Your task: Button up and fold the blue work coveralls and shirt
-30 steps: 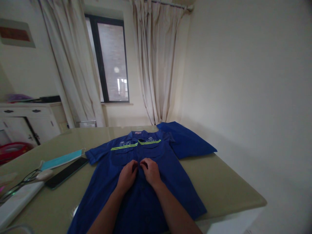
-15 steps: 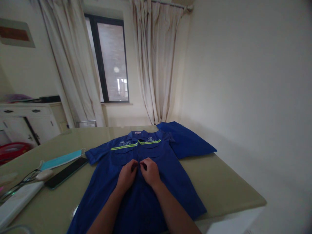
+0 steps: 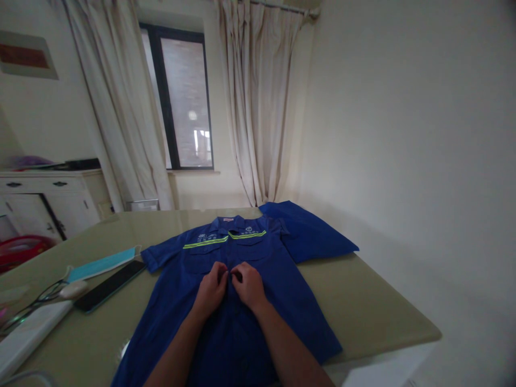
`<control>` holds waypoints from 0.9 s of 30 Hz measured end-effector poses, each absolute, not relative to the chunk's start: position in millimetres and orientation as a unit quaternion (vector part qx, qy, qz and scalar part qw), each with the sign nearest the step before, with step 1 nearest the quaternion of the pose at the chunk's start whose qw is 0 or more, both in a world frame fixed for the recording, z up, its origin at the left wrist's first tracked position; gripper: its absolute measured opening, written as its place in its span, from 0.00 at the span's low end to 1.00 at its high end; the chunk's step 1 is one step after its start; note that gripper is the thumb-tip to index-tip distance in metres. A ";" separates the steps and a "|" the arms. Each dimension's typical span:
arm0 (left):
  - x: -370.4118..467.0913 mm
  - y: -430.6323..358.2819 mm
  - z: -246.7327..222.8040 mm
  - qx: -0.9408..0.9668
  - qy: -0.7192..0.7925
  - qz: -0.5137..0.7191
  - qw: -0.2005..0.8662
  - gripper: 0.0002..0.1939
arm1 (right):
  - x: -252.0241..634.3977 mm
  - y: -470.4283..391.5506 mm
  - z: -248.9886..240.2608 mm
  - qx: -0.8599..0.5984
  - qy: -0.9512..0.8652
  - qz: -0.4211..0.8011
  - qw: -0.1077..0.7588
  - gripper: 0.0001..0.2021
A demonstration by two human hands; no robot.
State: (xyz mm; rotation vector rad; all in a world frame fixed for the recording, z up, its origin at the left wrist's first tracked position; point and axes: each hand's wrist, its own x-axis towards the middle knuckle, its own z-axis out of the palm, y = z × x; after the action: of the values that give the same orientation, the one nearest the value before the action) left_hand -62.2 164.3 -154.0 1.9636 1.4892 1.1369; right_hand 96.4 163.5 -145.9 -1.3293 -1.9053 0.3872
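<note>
A dark blue short-sleeved work shirt (image 3: 278, 285) lies front side up, its collar pointing away from me. Yellow-green stripes and pale lettering cross its chest above two flap pockets. My left hand (image 3: 212, 286) is closed in a pinch at the middle of the front, just below the pockets. Close beside it, my right hand (image 3: 247, 283) pinches the front placket from the other side. Both sets of fingertips nearly meet on the shirt's centre line. Whatever small part of the placket lies between them is hidden by the fingers.
Under the shirt is a greenish table (image 3: 363, 301). Another blue cloth (image 3: 318, 231) lies behind its right sleeve. To the left are a light blue face mask (image 3: 102, 264), a black phone (image 3: 109, 286), a pale mouse-like object (image 3: 73, 289) and a white bar (image 3: 36, 333).
My left hand has shifted very slightly at the placket. The right hand and the shirt look almost the same as before.
</note>
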 end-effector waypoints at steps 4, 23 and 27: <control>-62.7 166.0 -156.4 0.694 0.530 0.423 0.241 0.12 | 96.5 162.8 -146.0 -0.520 -0.754 0.144 0.374 0.08; -71.7 176.9 -165.9 0.715 0.579 0.324 0.220 0.08 | 92.7 156.5 -147.0 -0.539 -0.792 0.054 0.282 0.08; -69.1 170.4 -158.0 0.720 0.611 0.292 0.151 0.08 | 93.6 155.9 -146.1 -0.547 -0.785 0.055 0.284 0.08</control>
State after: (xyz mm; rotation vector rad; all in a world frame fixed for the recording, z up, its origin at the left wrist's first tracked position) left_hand -69.1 170.4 -158.0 2.0693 1.7540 0.8391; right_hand 93.6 155.9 -146.1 -1.4649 -2.1011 0.1466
